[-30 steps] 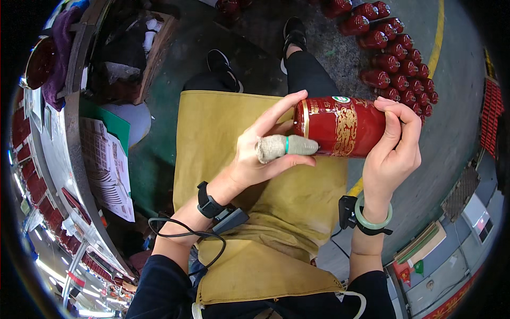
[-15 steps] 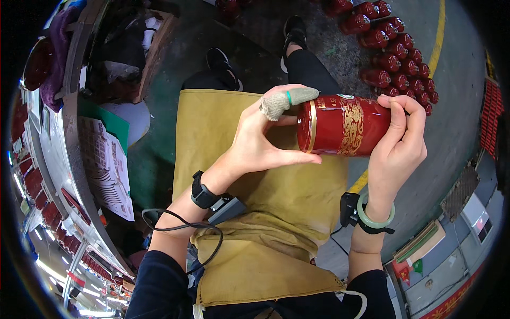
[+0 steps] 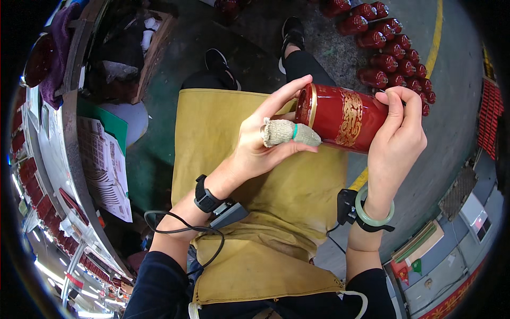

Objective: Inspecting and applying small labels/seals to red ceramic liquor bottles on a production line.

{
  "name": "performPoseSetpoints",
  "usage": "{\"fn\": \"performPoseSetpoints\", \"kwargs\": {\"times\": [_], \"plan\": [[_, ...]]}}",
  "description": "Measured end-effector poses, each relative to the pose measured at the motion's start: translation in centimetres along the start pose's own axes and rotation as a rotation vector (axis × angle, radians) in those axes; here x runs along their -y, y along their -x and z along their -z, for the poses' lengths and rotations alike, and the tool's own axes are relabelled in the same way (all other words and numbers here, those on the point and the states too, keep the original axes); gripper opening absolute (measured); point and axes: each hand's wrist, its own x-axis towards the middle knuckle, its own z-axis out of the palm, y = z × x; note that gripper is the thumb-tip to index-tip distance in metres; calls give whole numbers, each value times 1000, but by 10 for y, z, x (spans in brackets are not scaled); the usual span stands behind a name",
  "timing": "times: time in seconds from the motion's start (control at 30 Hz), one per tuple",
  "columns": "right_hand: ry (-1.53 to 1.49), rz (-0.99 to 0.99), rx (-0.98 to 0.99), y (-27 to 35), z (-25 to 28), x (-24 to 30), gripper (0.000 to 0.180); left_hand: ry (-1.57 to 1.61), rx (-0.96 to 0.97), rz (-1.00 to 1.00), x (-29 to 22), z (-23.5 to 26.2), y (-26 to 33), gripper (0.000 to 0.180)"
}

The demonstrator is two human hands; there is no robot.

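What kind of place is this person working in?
Probably a factory or workshop floor. Many identical red bottles stand on a concrete floor with a yellow line, the person wears a yellow apron, and both hands hold a red and gold jar.

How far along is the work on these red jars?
Looks done, perhaps: rows of red jars stand on the floor ahead. In hand: one jar held sideways over the apron, left hand at its gold-rimmed end, right hand at the other. What is left cannot be told; no unfinished jars are clearly visible.
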Motion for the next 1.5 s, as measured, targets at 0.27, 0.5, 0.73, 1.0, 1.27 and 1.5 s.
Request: {"fn": "performPoseSetpoints", "kwargs": {"times": [0.27, 0.5, 0.73, 1.0, 1.27, 1.5], "plan": [[-9, -25, 17, -4, -2, 4, 10, -32, 75, 99, -3, 15, -15, 72], [7, -115, 135, -16, 0, 3, 15, 71, 115, 409, -3, 20, -23, 100], [-49, -223, 234, -27, -5, -3, 18, 86, 55, 243, 3, 17, -27, 90], [-339, -357, 457, -17, 11, -9, 20, 274, -65, 507, -22, 12, 13, 94], [-415, -314, 351, -19, 4, -7, 20, 206, -66, 449, -18, 9, 17, 93], [-302, 435, 329, -2, 14, 31, 16, 141, -76, 377, -17, 7, 18, 89]]}}
